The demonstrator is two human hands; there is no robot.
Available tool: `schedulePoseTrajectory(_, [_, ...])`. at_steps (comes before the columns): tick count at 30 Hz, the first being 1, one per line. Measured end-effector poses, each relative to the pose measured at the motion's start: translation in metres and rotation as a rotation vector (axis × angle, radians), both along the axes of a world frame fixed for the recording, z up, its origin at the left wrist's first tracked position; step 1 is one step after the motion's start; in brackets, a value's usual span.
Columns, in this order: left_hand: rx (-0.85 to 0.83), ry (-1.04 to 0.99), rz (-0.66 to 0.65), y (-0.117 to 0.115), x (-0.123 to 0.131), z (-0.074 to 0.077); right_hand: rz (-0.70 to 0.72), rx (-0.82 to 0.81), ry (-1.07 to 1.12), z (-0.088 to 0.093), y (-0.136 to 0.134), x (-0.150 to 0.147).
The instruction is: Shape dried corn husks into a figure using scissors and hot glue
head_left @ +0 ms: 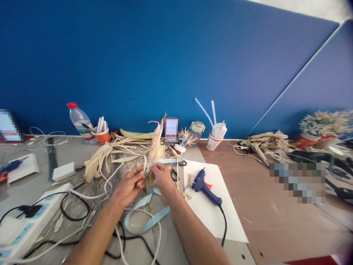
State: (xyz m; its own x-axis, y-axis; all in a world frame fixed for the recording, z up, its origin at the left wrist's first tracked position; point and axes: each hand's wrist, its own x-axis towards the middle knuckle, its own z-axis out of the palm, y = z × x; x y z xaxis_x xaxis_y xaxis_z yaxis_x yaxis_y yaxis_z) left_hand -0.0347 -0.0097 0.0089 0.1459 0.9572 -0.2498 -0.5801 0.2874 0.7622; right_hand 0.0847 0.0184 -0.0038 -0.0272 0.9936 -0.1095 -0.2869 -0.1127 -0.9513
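My left hand (129, 184) and my right hand (162, 176) meet at the middle of the desk, fingers pinched together around a small bundle of dried corn husk (156, 145) that stands up between them. A light blue ribbon (143, 217) runs from the bundle, passes under my right wrist and loops down toward me. More loose husk strips (96, 162) lie fanned out to the left, just beyond my left hand. A pair of black-handled scissors (174, 173) lies right beside my right hand.
A blue glue gun (205, 187) rests on a white sheet (217, 213) to the right, its black cord trailing toward me. A power strip (30, 221) and tangled cables lie at left. A water bottle (79, 121), cups and husk piles (261, 145) line the blue partition.
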Motion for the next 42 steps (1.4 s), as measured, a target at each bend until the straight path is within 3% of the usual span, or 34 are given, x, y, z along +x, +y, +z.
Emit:
schedulePoseTrajectory(17, [-0.017, -0.038, 0.030, 0.001, 0.000, -0.004, -0.090, 0.036, 0.006, -0.002, -0.008, -0.015])
schedulePoseTrajectory(27, [-0.029, -0.025, 0.018, 0.001, 0.001, -0.004, -0.074, -0.034, 0.145, 0.002, -0.013, -0.017])
schedulePoseTrajectory(42, [-0.015, -0.007, -0.017, 0.000, 0.001, -0.001, -0.066, -0.009, 0.147, 0.005, -0.008, -0.012])
